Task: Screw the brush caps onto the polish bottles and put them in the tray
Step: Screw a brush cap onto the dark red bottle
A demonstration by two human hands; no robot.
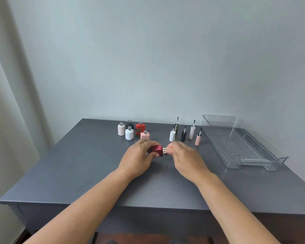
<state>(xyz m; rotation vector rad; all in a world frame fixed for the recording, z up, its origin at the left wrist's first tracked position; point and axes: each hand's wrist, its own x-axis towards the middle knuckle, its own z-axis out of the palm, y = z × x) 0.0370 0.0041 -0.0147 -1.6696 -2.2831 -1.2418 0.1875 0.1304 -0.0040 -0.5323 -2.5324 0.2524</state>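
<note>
Grey desk (pixel 77 173) against pale wall (pixel 148 59). Above desk centre, left hand (pixel 137 160) gripping dark red polish bottle (pixel 156 150), right hand (pixel 187 159) pinching its gold cap (pixel 165 150).

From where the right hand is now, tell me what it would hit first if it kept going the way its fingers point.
The right hand points left, toward the dark red bottle in the left hand. Its fingers already pinch a gold cap at the bottle's neck, so the bottle comes first, then probably the left hand.
</note>
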